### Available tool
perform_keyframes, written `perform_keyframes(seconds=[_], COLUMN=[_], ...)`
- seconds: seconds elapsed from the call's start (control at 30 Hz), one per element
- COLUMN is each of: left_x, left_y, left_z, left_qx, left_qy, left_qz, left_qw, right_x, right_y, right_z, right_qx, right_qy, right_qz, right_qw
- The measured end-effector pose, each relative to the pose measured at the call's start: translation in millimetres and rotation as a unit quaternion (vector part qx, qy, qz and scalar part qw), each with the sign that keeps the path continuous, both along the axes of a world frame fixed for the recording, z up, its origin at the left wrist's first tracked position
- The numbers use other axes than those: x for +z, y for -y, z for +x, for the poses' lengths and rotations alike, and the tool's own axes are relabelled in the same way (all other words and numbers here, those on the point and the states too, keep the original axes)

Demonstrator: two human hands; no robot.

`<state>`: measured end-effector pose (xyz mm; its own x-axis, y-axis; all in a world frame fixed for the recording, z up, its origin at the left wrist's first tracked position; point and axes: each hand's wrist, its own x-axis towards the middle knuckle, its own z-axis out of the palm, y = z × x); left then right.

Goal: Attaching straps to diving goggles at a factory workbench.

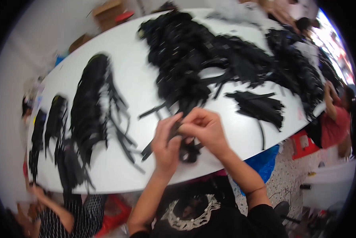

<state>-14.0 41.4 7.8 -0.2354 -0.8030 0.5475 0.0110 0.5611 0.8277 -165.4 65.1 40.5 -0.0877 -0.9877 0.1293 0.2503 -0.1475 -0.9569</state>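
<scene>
By the near edge of the white surface point(130, 51), my left hand point(165, 143) and right hand point(205, 129) pinch a dark strip point(174, 130). A black heap point(176, 47) reaches the far edge.

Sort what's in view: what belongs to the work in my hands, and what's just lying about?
Probably the job:
your left hand
right hand
blurred black piece between them
heaped black strips
white table

Probably just lying about:
cardboard box
blue plastic
pale plastic, far edge

White table point(132, 75); black strips point(87, 101) heaped across it.
</scene>
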Motion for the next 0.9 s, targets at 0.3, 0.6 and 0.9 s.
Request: perform_keyframes(seconds=[0.3,0.6,0.9], left_x=[0,-7,-5], left_y=[23,19,25], left_z=[33,6,17], left_qx=[-0.223,-0.289,-0.235], left_qy=[0.049,-0.038,0.098], left_qz=[0.265,0.391,0.323], left_qw=[0.937,0.873,0.912], right_x=[1,-13,-31], right_y=[-9,-9,21], right_z=[-22,-20,-48], right_qx=[-0.059,-0.148,0.004], right_qy=[-0.311,-0.332,-0.147], right_qz=[-0.125,-0.168,-0.028], right_qw=[0.941,0.916,0.989])
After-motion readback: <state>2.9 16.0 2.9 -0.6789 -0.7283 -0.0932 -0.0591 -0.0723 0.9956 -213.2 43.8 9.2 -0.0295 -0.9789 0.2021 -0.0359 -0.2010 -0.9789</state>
